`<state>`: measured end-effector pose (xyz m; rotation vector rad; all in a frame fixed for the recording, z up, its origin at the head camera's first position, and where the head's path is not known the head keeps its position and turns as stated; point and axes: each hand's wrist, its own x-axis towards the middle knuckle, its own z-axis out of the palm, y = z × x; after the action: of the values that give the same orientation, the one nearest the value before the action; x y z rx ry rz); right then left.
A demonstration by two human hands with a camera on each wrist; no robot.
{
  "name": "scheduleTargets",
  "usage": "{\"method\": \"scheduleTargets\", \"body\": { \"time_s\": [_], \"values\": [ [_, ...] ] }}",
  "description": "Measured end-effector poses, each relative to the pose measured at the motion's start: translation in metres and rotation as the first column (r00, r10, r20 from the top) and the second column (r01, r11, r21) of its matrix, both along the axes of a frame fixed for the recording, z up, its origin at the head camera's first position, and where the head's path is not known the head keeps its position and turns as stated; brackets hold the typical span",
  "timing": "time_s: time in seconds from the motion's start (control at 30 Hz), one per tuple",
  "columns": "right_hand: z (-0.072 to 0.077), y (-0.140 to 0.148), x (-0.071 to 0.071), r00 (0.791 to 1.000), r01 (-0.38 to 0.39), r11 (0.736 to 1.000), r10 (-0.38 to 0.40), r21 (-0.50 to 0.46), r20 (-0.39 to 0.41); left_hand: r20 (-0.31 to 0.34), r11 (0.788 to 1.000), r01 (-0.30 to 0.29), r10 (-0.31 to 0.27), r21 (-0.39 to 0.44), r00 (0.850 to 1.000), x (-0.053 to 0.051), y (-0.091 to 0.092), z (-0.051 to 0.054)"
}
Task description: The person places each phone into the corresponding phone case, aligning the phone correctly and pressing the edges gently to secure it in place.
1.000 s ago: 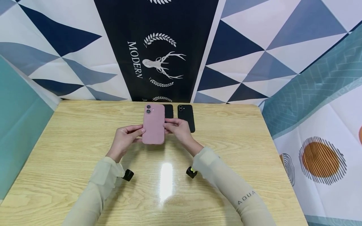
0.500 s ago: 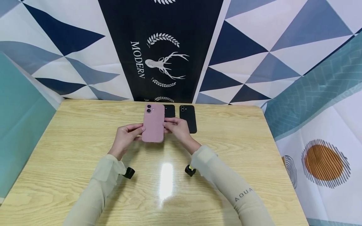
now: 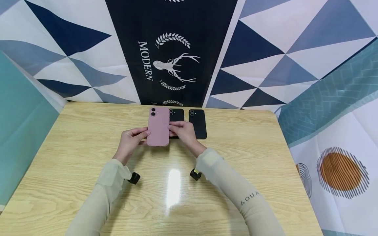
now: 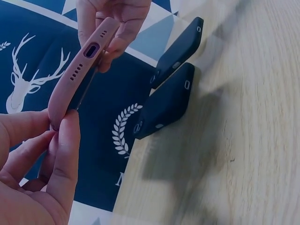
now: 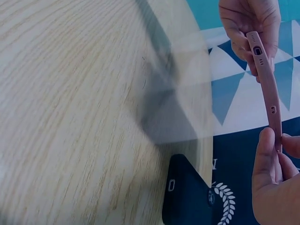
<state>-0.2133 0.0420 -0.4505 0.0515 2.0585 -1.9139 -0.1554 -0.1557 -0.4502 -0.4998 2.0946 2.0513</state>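
Note:
A phone in a pink case point(image 3: 158, 127) is held up above the table, its camera side toward the head view. My left hand point(image 3: 130, 143) pinches its left edge between thumb and fingers. On the opposite edge, my right hand point(image 3: 185, 134) pinches it the same way. The bottom edge of the pink case point(image 4: 84, 63) shows a port opening in the left wrist view, with a dark surface on its underside. Behind and to the right lie two black-cased phones: one point(image 3: 178, 115) partly hidden by the pink case and my right hand, the other point(image 3: 198, 124) farther right.
Both black phones rest near the back edge of the light wooden table point(image 3: 248, 147). A patterned curtain point(image 3: 174, 39) hangs directly behind that edge. Small black wrist devices, such as the left one point(image 3: 134, 178), sit under the sleeves.
Both hands have carried the pink-cased phone slightly left relative to the black phones and a little farther back. More of the nearer black phone, including its camera, now shows.

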Motion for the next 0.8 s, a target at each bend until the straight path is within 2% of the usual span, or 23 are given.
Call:
{"method": "scheduleTargets", "body": {
  "time_s": [0.37, 0.4, 0.8],
  "values": [
    [0.004, -0.006, -0.007, 1.000, 0.011, 1.000, -0.012, 0.019, 0.022, 0.014, 0.999, 0.001, -0.001, -0.038, 1.000, -0.009, -0.003, -0.003],
    [-0.001, -0.007, -0.009, 1.000, 0.018, 1.000, -0.018, 0.015, 0.018, 0.015, 0.999, 0.002, -0.002, -0.044, 1.000, -0.009, -0.003, -0.003],
    [-0.008, -0.015, -0.020, 0.999, 0.023, 0.999, -0.025, 0.029, 0.046, 0.013, 0.996, -0.004, 0.005, -0.088, 1.000, -0.019, -0.007, -0.008]
  ]
}}
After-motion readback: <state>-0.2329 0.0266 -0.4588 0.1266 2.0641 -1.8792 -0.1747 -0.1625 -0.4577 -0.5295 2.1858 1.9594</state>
